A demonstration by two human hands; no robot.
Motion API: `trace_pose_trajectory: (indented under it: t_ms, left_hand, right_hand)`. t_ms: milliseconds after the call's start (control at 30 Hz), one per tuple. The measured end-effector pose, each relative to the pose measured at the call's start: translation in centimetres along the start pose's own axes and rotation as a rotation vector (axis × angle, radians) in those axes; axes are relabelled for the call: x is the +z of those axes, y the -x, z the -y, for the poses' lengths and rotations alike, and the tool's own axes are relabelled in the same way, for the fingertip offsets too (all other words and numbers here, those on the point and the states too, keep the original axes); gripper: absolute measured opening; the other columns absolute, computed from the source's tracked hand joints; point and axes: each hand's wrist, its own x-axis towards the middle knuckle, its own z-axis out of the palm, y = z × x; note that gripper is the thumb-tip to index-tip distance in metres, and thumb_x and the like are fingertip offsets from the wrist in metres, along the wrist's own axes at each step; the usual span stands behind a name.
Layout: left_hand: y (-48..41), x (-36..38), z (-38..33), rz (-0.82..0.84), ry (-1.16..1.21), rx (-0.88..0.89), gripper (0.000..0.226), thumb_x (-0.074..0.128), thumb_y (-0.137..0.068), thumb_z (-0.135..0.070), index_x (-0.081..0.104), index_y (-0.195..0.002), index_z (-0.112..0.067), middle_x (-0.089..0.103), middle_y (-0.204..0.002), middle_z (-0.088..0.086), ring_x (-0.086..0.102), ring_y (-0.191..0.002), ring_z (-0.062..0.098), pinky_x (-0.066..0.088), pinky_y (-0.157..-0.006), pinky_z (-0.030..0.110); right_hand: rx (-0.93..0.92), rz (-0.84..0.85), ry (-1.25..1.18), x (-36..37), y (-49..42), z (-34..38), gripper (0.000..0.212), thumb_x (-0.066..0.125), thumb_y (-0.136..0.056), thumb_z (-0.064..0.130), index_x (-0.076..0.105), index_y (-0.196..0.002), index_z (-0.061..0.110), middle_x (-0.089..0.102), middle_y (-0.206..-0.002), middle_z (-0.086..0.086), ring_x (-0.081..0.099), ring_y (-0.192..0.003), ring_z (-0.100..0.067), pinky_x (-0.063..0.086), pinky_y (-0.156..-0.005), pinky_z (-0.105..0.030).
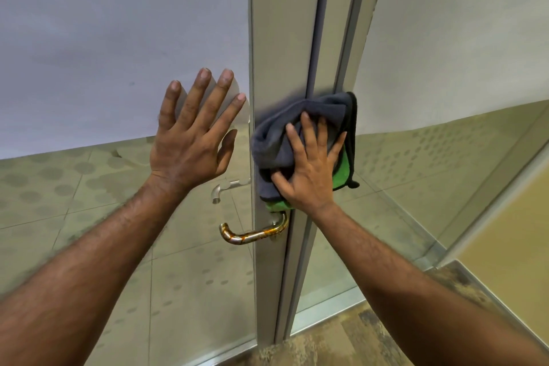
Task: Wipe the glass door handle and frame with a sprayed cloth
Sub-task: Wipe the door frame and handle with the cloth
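On the glass (89, 53), the left hand (190, 140) lies flat, fingers spread. The right hand (309, 169), fingers straight, presses the cloth (279, 134) against the frame (282, 24) just above the handle (252, 236). Soft and limp, the cloth probably wipes best under a flat palm.

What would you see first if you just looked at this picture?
Two hands stand out: the left hand, fingers spread flat on the glass door, and the right hand pressing a grey and green cloth against the metal frame in the middle. Just below the cloth, a curved brass-coloured handle sticks out to the left.
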Motion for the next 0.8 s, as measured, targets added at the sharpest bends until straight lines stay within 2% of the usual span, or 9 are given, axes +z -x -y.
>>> trace_pose_trajectory:
  t_ms: [100,167,267,400,467,600,700,800]
  left_hand:
    - [0.0,0.0,0.0,-0.012,0.005,-0.002,0.063,0.049,-0.101,-0.037,0.036,-0.158,-0.014,0.027,-0.164,0.017,0.028,-0.149,0.040,0.007,-0.122,0.055]
    - [0.1,0.0,0.2,-0.025,0.009,0.001,0.065,0.052,-0.100,-0.039,0.037,-0.158,-0.013,0.029,-0.163,0.017,0.030,-0.149,0.040,0.009,-0.122,0.056]
    - [0.3,0.2,0.5,-0.027,0.002,0.007,0.067,0.053,-0.099,-0.039,0.034,-0.159,-0.014,0.028,-0.164,0.017,0.028,-0.149,0.040,0.010,-0.121,0.056]
    - [0.2,0.3,0.1,-0.020,0.004,0.001,0.063,0.049,-0.102,-0.036,0.033,-0.159,-0.015,0.026,-0.165,0.015,0.026,-0.150,0.039,0.008,-0.122,0.055]
    - [0.1,0.2,0.0,-0.019,0.002,-0.002,0.063,0.048,-0.102,-0.036,0.033,-0.159,-0.015,0.026,-0.165,0.015,0.026,-0.151,0.039,0.008,-0.122,0.055]
    - [0.1,0.2,-0.1,-0.019,0.005,-0.001,0.062,0.049,-0.102,-0.035,0.034,-0.159,-0.015,0.025,-0.165,0.015,0.024,-0.151,0.039,0.008,-0.122,0.055]
    - [0.1,0.2,0.0,-0.019,0.002,0.007,0.063,0.048,-0.102,-0.036,0.034,-0.159,-0.014,0.023,-0.165,0.016,0.024,-0.151,0.039,0.006,-0.123,0.055]
    - [0.0,0.2,0.2,-0.026,0.013,0.003,0.065,0.052,-0.100,-0.037,0.035,-0.158,-0.013,0.025,-0.165,0.016,0.026,-0.150,0.040,0.007,-0.122,0.056]
  right_hand:
    - [0.048,-0.021,0.045,0.2,-2.0,2.6,0.090,0.058,-0.078,0.067,0.025,-0.151,0.028,0.011,-0.161,-0.010,0.003,-0.150,-0.042,-0.005,-0.111,-0.075]
    - [0.013,-0.023,0.062,0.5,-2.0,3.3,0.086,0.057,-0.078,0.070,0.028,-0.150,0.031,0.014,-0.160,-0.009,0.007,-0.149,-0.042,-0.002,-0.110,-0.076]
    - [-0.158,0.015,0.068,1.0,-0.3,2.4,0.078,0.062,-0.079,0.060,0.031,-0.147,0.037,0.018,-0.159,-0.005,0.006,-0.151,-0.031,0.002,-0.111,-0.076]
    - [-0.312,0.048,0.086,1.1,2.9,-1.0,0.070,0.069,-0.079,0.036,0.041,-0.143,0.035,0.027,-0.157,0.000,0.023,-0.147,-0.030,0.005,-0.115,-0.070]
    - [-0.256,0.044,0.075,0.8,3.5,-2.5,0.070,0.070,-0.077,0.031,0.042,-0.142,0.034,0.029,-0.157,0.001,0.022,-0.148,-0.027,0.006,-0.116,-0.069]
    - [-0.038,0.013,-0.056,0.5,2.3,-1.4,0.076,0.063,-0.075,0.032,0.036,-0.146,0.032,0.023,-0.160,-0.001,-0.001,-0.153,-0.017,0.000,-0.116,-0.070]
    - [0.053,-0.016,-0.079,0.5,-0.3,1.1,0.084,0.059,-0.076,0.046,0.028,-0.152,0.030,0.016,-0.163,-0.008,-0.009,-0.153,-0.024,-0.007,-0.114,-0.071]
    - [0.034,-0.017,0.005,0.6,-1.7,2.6,0.086,0.059,-0.077,0.061,0.026,-0.152,0.033,0.015,-0.163,-0.009,-0.008,-0.152,-0.031,-0.005,-0.112,-0.074]
